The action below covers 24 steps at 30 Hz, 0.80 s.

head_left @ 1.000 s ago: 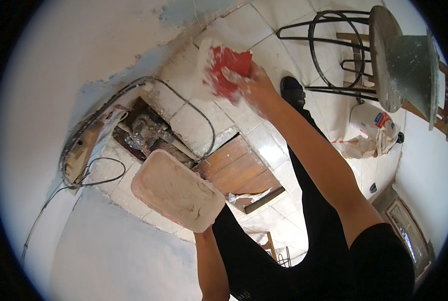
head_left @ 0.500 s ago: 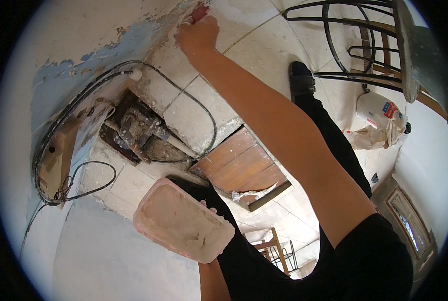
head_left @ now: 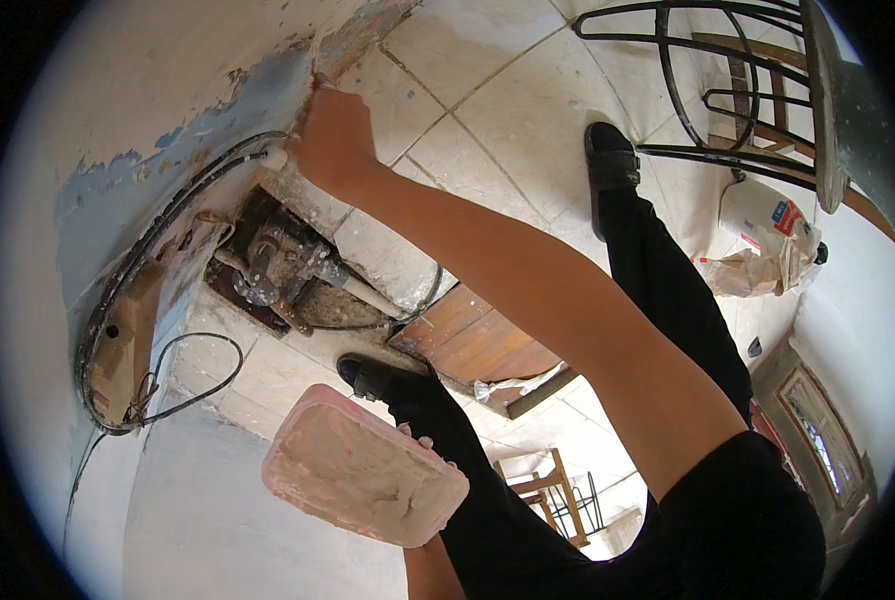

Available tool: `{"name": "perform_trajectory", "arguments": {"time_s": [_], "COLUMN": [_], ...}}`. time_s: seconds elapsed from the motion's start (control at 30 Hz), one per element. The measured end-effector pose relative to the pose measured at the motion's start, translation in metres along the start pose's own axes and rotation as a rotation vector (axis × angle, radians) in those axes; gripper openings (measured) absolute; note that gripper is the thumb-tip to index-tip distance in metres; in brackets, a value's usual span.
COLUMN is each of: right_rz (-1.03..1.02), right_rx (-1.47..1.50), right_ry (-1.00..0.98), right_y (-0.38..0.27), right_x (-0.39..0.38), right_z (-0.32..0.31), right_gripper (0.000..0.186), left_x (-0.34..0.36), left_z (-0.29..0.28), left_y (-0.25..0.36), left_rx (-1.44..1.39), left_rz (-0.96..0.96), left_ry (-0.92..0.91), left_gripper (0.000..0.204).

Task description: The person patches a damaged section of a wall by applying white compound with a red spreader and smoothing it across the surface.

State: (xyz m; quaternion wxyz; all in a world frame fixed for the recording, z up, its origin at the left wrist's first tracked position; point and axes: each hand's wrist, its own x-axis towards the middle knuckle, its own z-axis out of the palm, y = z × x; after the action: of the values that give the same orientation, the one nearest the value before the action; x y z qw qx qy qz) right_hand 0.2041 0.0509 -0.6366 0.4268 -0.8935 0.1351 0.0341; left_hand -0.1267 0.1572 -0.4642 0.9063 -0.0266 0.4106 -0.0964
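My right hand [head_left: 335, 128] is closed at the foot of the peeling blue-and-cream wall [head_left: 137, 185], around the red spreader, which is almost completely hidden by it. My left hand [head_left: 417, 440] grips a pink, shallow rectangular tub [head_left: 352, 465] coated with beige paste, fingertips showing along its right rim. Below my right arm is an open floor pit [head_left: 277, 270] with grimy pipework, next to a wooden panel [head_left: 477, 340] set in the tiles. A black cable [head_left: 192, 182] loops along the wall beside the pit.
A black metal stool [head_left: 667, 90] and wooden chair stand at upper right. A white bucket [head_left: 752, 210] with crumpled plastic lies beside my right leg. My feet [head_left: 612, 160] rest on pale tiles [head_left: 487, 90]. More chairs [head_left: 552, 490] show between my legs; a cardboard piece [head_left: 122, 340] leans left.
My right hand swept from over the floor up to the wall's edge, then down-left along it, hiding the spreader. The tub in my left hand moved lower, revealing my left foot.
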Motion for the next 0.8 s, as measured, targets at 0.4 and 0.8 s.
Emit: {"name": "perform_trajectory", "arguments": {"time_s": [0.4,0.8], "right_rz": [0.31,0.248], "right_rx": [0.883,1.055], "right_ry": [0.198,0.204], "right_y": [0.067,0.036], "right_x": [0.037,0.063], "right_z": [-0.062,-0.046], "right_gripper": [0.015,0.006], "left_x": [0.014,0.016], "left_z": [0.017,0.031], "left_y": [-0.017,-0.018], "left_rx": [-0.008,-0.058], "left_rz": [-0.005,-0.044], "left_ry": [-0.019,-0.055], "left_gripper": [0.067,0.074]}}
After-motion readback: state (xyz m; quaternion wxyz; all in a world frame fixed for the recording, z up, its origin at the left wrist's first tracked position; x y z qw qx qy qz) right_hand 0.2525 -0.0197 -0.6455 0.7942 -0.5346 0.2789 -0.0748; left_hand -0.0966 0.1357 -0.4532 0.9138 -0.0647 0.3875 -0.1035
